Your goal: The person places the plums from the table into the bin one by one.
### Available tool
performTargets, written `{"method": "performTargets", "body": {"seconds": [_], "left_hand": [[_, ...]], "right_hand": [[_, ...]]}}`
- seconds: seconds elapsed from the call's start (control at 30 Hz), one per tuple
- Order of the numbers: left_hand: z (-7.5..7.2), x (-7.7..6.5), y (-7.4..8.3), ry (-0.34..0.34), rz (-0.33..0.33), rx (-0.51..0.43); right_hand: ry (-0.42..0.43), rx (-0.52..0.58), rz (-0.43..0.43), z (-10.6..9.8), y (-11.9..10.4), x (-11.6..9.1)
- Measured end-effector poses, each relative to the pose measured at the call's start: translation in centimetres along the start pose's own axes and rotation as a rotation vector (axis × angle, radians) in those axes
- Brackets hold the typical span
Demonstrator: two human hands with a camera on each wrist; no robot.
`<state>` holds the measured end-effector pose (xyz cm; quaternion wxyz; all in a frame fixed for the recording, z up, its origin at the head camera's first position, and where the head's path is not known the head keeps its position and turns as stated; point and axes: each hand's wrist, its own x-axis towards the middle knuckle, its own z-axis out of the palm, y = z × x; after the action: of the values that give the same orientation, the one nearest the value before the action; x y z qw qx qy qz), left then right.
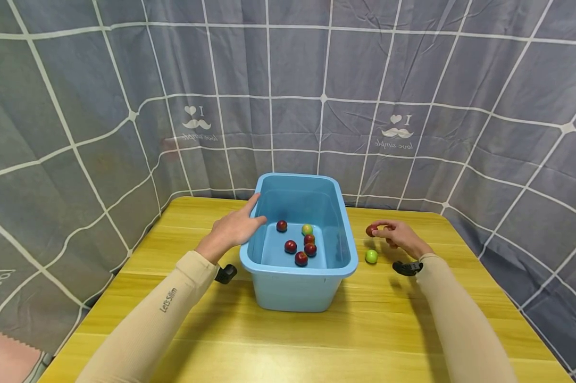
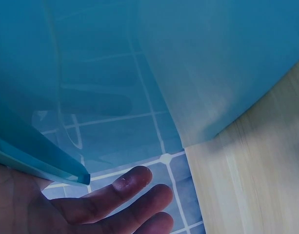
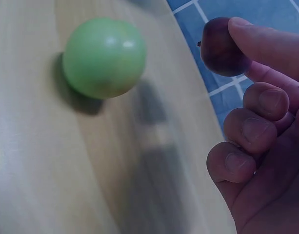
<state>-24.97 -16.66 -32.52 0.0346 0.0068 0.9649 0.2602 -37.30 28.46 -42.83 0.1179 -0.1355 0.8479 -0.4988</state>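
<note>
My right hand [image 1: 399, 236] pinches a small dark red fruit [image 3: 222, 48] with a short stem between thumb and fingers, to the right of a blue plastic tub [image 1: 297, 272]. Nearer me, below that hand, a small round green fruit [image 3: 104, 58] lies on the table. My left hand [image 1: 237, 226] rests at the tub's left rim, thumb over the edge. Its fingers [image 2: 156, 200] extend loosely outside the wall in the left wrist view. Inside the tub lie several red fruits [image 1: 290, 246] and a yellow-green one [image 1: 307, 230].
The tub stands mid-table on a yellow wood-grain table [image 1: 288, 340]. A grey curtain [image 1: 297, 69] with white grid lines hangs behind and along both sides. Dark wrist straps [image 1: 407, 268] sit at both sleeve cuffs.
</note>
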Motion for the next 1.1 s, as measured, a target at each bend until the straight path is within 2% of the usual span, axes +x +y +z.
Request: {"method": "performTargets", "body": {"seconds": [0.23, 0.47, 0.63, 1.1], "left_hand": [[0.0, 0.0, 0.0, 0.002, 0.002, -0.002], [0.1, -0.1, -0.1, -0.001, -0.002, -0.005], [0.1, -0.1, -0.2, 0.001, 0.001, -0.008], [0.0, -0.2, 0.0, 0.004, 0.007, -0.012]], "right_hand": [[-0.007, -0.021, 0.001, -1.0, -1.5, -0.1], [0.002, -0.036, -0.034, -1.7, -3.2, -0.1], [0.017, -0.055, -0.051, -1.9, -4.7, -0.1], [-0.014, -0.139, -0.113, -2.8, -9.0, -0.4]]}}
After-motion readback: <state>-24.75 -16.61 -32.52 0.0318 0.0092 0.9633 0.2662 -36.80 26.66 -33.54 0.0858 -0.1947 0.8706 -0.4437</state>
